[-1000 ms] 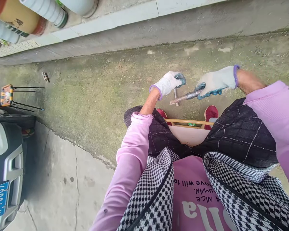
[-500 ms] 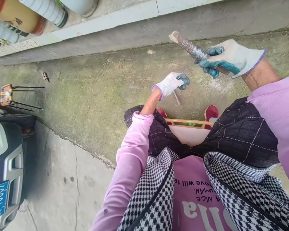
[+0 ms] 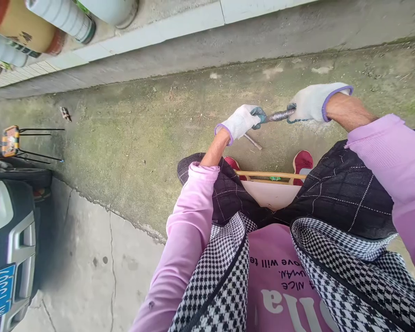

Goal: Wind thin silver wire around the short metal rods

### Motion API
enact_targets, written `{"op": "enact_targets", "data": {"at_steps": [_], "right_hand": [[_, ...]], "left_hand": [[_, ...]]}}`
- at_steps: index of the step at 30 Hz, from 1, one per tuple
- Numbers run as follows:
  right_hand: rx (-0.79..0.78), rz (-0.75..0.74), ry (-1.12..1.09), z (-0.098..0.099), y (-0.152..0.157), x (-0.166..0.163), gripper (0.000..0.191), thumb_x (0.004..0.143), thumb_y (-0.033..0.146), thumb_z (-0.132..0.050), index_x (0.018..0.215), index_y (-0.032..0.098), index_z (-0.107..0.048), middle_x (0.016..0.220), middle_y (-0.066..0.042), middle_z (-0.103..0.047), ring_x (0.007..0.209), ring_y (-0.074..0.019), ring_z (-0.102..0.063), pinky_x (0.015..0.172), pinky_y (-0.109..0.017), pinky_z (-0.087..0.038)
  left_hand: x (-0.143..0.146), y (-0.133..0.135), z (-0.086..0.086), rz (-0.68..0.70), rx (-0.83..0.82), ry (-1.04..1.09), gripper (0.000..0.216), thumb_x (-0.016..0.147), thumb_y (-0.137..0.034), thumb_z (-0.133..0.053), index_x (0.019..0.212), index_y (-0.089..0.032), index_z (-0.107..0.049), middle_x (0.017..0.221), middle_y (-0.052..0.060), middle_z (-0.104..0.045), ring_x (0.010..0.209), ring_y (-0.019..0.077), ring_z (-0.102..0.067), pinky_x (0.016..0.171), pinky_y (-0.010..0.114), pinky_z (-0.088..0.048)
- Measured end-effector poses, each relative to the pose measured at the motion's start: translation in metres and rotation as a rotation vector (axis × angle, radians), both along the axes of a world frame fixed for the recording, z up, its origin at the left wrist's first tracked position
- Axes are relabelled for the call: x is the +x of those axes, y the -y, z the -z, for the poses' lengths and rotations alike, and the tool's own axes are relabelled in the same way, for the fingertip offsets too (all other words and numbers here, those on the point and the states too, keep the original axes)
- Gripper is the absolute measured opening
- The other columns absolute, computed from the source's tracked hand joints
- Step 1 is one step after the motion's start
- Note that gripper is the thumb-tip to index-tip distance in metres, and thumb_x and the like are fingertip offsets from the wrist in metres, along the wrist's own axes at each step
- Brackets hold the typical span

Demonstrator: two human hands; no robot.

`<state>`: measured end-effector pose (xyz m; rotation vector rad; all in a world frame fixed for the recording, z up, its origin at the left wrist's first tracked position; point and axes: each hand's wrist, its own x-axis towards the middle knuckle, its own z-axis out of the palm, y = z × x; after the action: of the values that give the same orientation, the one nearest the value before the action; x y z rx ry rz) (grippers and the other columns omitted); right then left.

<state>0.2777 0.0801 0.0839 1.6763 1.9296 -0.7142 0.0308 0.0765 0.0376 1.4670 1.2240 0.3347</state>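
Head camera, looking down: you bend over a mossy concrete yard (image 3: 131, 138), both hands in white knit gloves with blue-green coated fingers. Your left hand (image 3: 240, 122) is closed around the top of a thin metal rod (image 3: 253, 141), which slants down out of the fist toward the ground just ahead of your red shoes (image 3: 302, 161). Your right hand (image 3: 311, 101) is wrapped tight around a wire-bound handle (image 3: 278, 115), held nearly level, its far end meeting the left glove's fingertips; what sits on that end is hidden behind them. A wooden frame (image 3: 271, 175) shows between your knees, close behind the shoes. Well off to your left, a car with a blue plate (image 3: 7, 240) fills the picture's edge, a small yellow-topped wire stand (image 3: 10, 138) beside it, and cylinders (image 3: 65, 18) line the tiled ledge beyond.
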Motion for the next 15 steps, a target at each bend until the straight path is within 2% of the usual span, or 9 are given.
{"op": "enact_targets", "data": {"at_steps": [2, 4, 5, 7, 9, 11, 13, 15], "right_hand": [[0.065, 0.020, 0.000, -0.005, -0.009, 0.007, 0.033, 0.123, 0.041, -0.083, 0.133, 0.011, -0.094, 0.134, -0.028, -0.093, 0.123, -0.0370, -0.087, 0.100, -0.048, -0.056], [0.124, 0.060, -0.027, -0.013, -0.014, 0.012, 0.041, 0.126, 0.046, -0.082, 0.144, 0.011, -0.092, 0.137, -0.027, -0.093, 0.128, -0.0392, -0.087, 0.103, -0.050, -0.057], [0.141, 0.106, -0.069, -0.017, -0.014, 0.013, 0.043, 0.126, 0.047, -0.083, 0.147, 0.010, -0.091, 0.133, -0.026, -0.093, 0.125, -0.0387, -0.087, 0.103, -0.050, -0.058], [0.134, 0.243, -0.230, -0.024, -0.008, 0.013, 0.041, 0.124, 0.041, -0.087, 0.150, 0.010, -0.091, 0.120, -0.022, -0.092, 0.107, -0.0321, -0.085, 0.096, -0.047, -0.060], [0.090, 0.376, -0.452, -0.031, 0.001, 0.011, 0.031, 0.122, 0.031, -0.088, 0.145, 0.011, -0.092, 0.108, -0.016, -0.088, 0.089, -0.0227, -0.076, 0.087, -0.042, -0.059], [0.032, 0.420, -0.633, -0.035, 0.009, 0.011, 0.016, 0.119, 0.021, -0.088, 0.133, 0.013, -0.092, 0.098, -0.009, -0.082, 0.079, -0.0169, -0.067, 0.079, -0.037, -0.057], [-0.065, 0.370, -0.714, -0.035, 0.015, 0.013, 0.004, 0.118, 0.016, -0.088, 0.120, 0.016, -0.091, 0.086, -0.003, -0.076, 0.074, -0.0147, -0.062, 0.074, -0.034, -0.054], [-0.198, 0.256, -0.699, -0.031, 0.018, 0.014, 0.004, 0.118, 0.019, -0.089, 0.114, 0.018, -0.090, 0.081, 0.001, -0.071, 0.071, -0.0135, -0.060, 0.072, -0.032, -0.053]], "left_hand": [[0.001, 0.000, 0.000, -0.024, -0.025, 0.054, 0.015, 0.088, -0.016, -0.083, 0.079, -0.027, -0.088, 0.091, 0.011, -0.089, 0.103, 0.0336, -0.085, 0.111, 0.052, -0.068], [0.001, 0.000, 0.001, -0.030, -0.050, 0.101, 0.016, 0.089, -0.015, -0.083, 0.079, -0.027, -0.088, 0.095, 0.011, -0.090, 0.098, 0.0299, -0.084, 0.110, 0.050, -0.068], [0.001, 0.000, 0.002, -0.021, -0.059, 0.115, 0.018, 0.090, -0.014, -0.081, 0.079, -0.027, -0.087, 0.095, 0.010, -0.090, 0.095, 0.0275, -0.082, 0.109, 0.049, -0.068], [0.000, -0.001, 0.005, 0.004, -0.067, 0.137, 0.024, 0.095, -0.010, -0.077, 0.079, -0.025, -0.085, 0.094, 0.010, -0.089, 0.090, 0.0236, -0.078, 0.107, 0.046, -0.066], [0.000, -0.003, 0.009, 0.035, -0.061, 0.152, 0.026, 0.100, -0.007, -0.072, 0.084, -0.022, -0.085, 0.095, 0.010, -0.088, 0.091, 0.0216, -0.076, 0.103, 0.042, -0.064], [-0.001, -0.006, 0.011, 0.069, -0.022, 0.133, 0.026, 0.104, -0.005, -0.068, 0.089, -0.019, -0.084, 0.098, 0.009, -0.086, 0.092, 0.0204, -0.074, 0.102, 0.039, -0.061], [-0.002, -0.010, 0.011, 0.084, 0.040, 0.086, 0.025, 0.105, -0.004, -0.067, 0.092, -0.018, -0.083, 0.099, 0.008, -0.085, 0.094, 0.0197, -0.073, 0.104, 0.037, -0.060], [-0.004, -0.013, 0.009, 0.075, 0.089, 0.059, 0.024, 0.103, -0.002, -0.066, 0.092, -0.018, -0.081, 0.101, 0.006, -0.084, 0.097, 0.0187, -0.072, 0.106, 0.035, -0.059]]}}
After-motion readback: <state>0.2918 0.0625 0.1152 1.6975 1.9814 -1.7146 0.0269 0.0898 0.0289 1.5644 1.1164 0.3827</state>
